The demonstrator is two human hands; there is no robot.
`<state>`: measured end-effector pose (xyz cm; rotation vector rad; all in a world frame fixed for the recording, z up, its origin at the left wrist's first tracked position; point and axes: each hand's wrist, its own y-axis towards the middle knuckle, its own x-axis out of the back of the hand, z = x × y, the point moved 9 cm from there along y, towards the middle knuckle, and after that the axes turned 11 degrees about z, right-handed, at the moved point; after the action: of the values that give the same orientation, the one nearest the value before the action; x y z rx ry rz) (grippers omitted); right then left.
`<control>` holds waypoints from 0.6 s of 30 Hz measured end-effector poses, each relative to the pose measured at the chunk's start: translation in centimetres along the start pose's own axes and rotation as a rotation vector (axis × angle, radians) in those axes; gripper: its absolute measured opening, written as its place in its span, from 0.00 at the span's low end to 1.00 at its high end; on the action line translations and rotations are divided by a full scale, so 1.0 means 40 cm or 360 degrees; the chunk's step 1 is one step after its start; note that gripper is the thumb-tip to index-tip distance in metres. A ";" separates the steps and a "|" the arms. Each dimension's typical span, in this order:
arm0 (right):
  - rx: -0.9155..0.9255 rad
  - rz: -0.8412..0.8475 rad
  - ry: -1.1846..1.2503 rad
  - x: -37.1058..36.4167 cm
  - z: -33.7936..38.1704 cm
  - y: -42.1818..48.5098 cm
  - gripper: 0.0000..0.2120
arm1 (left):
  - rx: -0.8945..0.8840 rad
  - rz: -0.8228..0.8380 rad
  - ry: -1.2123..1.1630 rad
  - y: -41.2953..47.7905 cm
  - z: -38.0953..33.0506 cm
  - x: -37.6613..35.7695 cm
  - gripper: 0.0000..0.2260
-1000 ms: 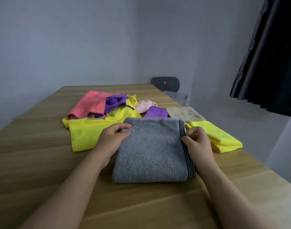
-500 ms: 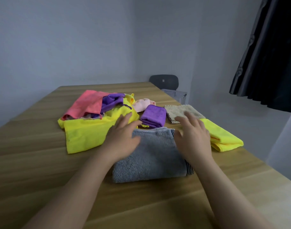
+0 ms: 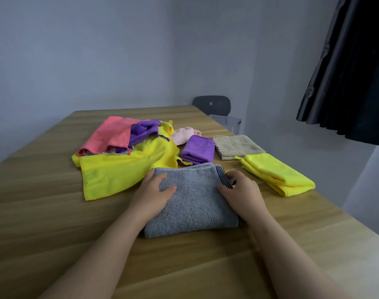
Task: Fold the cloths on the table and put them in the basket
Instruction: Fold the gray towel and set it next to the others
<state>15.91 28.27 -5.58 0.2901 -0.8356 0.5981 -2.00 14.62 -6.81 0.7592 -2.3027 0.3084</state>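
The folded grey towel point(image 3: 195, 201) on the table point(image 3: 44, 212) is grasped at its side edges by the left hand point(image 3: 154, 190) and right hand point(image 3: 242, 190). Beyond the table's far edge the basket point(image 3: 227, 121) is seen, its inside hidden. Half a second earlier, both hands were spread flat.

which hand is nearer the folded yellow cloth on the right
Right. The right hand holds the grey towel at its striped edge, beside the folded yellow cloth; the left hand holds the opposite edge, farther away.
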 end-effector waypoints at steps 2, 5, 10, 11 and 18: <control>0.0079 -0.0060 -0.0006 0.011 0.012 -0.006 0.20 | -0.0092 -0.0104 -0.0033 -0.001 -0.014 0.013 0.20; 0.0207 -0.0136 0.0072 0.032 0.034 -0.019 0.19 | -0.0173 -0.0330 -0.0022 -0.012 -0.025 0.049 0.18; 0.0521 -0.0413 0.0374 0.097 0.081 -0.042 0.12 | -0.0305 -0.0734 -0.0162 -0.040 -0.058 0.132 0.13; 0.0511 -0.0439 0.0401 0.101 0.081 -0.039 0.12 | -0.0332 -0.0771 -0.0195 -0.036 -0.058 0.140 0.12; 0.0269 -0.0394 -0.0494 0.045 0.099 -0.024 0.22 | -0.0226 -0.0419 0.0162 0.005 -0.055 0.094 0.16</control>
<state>15.03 26.34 -1.65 0.6429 -1.0297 0.3961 -3.19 14.04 -2.67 0.9388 -2.0745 0.0615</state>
